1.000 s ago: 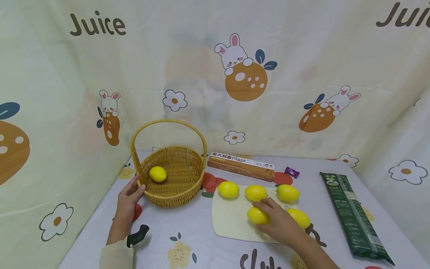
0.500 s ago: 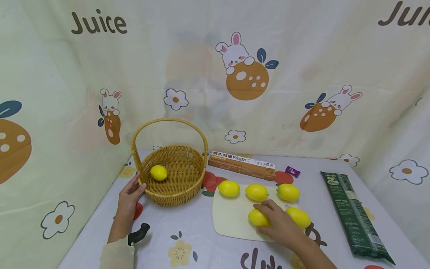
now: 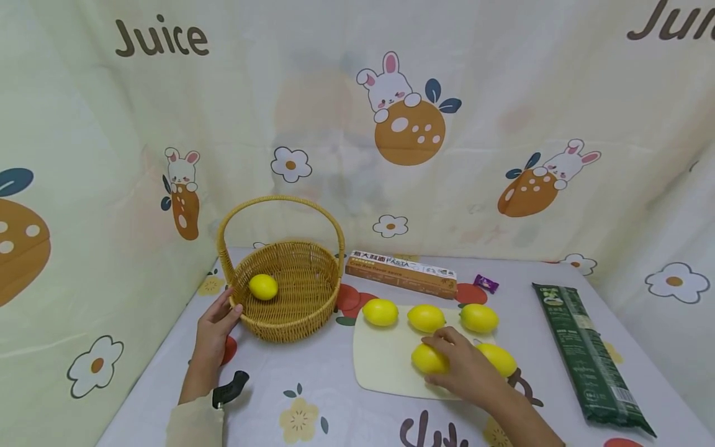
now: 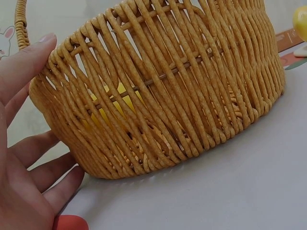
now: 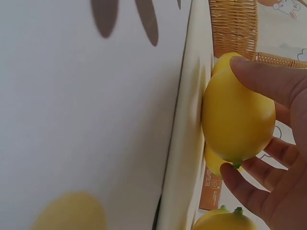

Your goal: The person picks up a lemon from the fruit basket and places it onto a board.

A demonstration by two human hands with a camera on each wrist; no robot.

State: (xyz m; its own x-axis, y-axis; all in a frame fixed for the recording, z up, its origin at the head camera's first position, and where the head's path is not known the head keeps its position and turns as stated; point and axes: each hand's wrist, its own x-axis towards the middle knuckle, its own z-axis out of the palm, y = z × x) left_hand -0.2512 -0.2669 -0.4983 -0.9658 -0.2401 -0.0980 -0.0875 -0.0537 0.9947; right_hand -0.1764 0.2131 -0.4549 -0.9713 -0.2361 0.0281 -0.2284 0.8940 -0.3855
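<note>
In the head view my right hand (image 3: 466, 369) grips a yellow lemon (image 3: 429, 359) low over a cream cutting board (image 3: 380, 372). The right wrist view shows the thumb on one end of that lemon (image 5: 237, 115) and fingertips by its green-tipped end. Three lemons line the board's far edge, one being the middle lemon (image 3: 426, 318); another lemon (image 3: 497, 360) sits right of the hand. My left hand (image 3: 212, 329) touches the left side of a wicker basket (image 3: 290, 326). Its thumb lies on the rim, its fairly straight fingers against the outer wall (image 4: 158, 96). One lemon (image 3: 263, 287) lies inside.
A pasta box (image 3: 401, 276) lies behind the board, with a small purple wrapped candy (image 3: 486, 284) to its right. A long green packet (image 3: 592, 360) stretches along the right side. The basket's tall handle (image 3: 279, 200) arches upward. A patterned curtain (image 3: 324, 124) closes off the back.
Almost nothing differs. The right hand stays at the same lemon with only a slight shift, and the left hand stays at the basket.
</note>
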